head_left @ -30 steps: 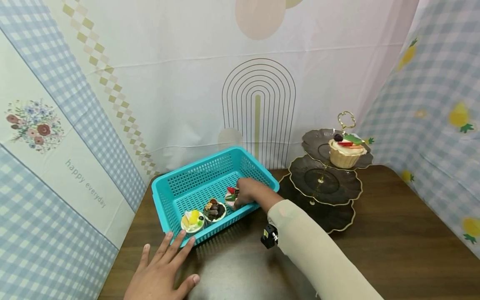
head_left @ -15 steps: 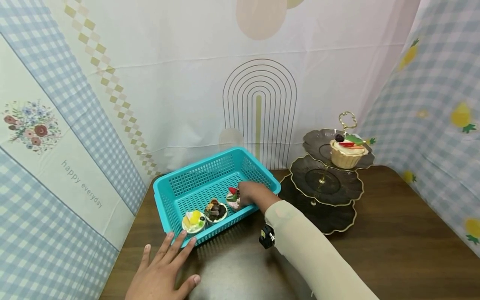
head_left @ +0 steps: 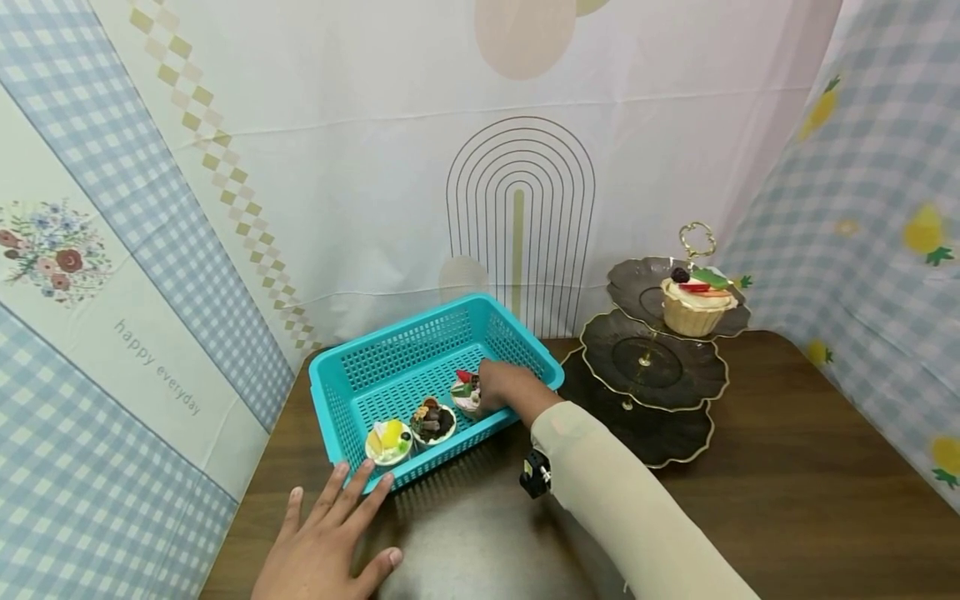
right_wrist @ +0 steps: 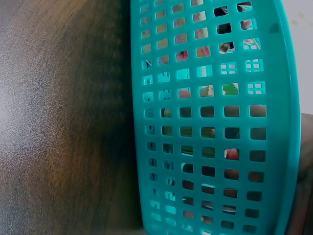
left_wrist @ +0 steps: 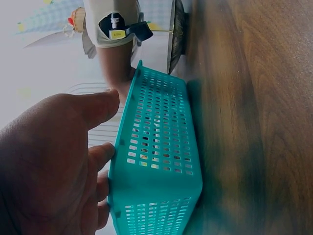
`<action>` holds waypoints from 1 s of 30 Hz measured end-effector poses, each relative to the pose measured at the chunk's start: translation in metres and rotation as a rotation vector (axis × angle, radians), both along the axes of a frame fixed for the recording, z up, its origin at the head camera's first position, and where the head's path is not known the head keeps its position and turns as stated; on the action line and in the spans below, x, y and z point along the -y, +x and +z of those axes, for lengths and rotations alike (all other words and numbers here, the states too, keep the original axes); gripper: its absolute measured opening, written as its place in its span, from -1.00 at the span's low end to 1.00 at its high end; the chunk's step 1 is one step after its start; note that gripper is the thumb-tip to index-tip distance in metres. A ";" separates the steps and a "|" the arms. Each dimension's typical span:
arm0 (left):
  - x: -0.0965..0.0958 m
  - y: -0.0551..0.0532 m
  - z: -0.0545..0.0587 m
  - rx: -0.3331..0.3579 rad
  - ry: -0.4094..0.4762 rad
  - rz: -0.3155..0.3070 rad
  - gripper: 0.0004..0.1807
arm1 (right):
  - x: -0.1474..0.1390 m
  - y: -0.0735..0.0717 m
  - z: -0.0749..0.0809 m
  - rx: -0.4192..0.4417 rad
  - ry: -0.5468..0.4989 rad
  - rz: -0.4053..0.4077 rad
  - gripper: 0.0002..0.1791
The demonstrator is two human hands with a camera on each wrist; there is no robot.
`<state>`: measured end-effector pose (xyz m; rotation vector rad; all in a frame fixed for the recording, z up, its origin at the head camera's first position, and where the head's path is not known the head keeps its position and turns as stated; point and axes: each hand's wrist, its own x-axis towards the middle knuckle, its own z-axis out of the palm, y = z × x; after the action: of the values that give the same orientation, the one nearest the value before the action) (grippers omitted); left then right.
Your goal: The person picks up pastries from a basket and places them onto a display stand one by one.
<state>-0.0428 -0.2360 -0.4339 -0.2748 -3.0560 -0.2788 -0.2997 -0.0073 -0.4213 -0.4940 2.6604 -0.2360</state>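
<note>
In the head view, my right hand reaches into a turquoise basket and grips a cupcake topped with a strawberry and a green leaf. The fingertips are hidden behind the cupcake and the basket wall. To its left in the basket sit a chocolate-topped cupcake and one with yellow fruit. My left hand is spread, its fingertips touching the basket's near left corner. The left wrist view has the left hand with fingertips at the rim.
A three-tier dark plate stand with gold edges stands right of the basket. A fruit-topped cupcake sits on its top plate. All rest on a brown wooden table, with patterned cloths behind and at both sides.
My right hand has stayed inside the basket at the strawberry cupcake, its fingers shifting slightly around it. The left hand has kept its place at the corner.
</note>
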 end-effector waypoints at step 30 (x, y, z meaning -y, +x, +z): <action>0.002 0.000 -0.001 -0.017 -0.013 -0.006 -0.11 | -0.025 0.003 0.023 -0.170 -0.648 -0.054 -0.28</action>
<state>-0.0425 -0.2375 -0.4352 -0.2849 -3.0415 -0.2562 -0.2967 0.0179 -0.3983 -0.6554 2.7209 -1.1350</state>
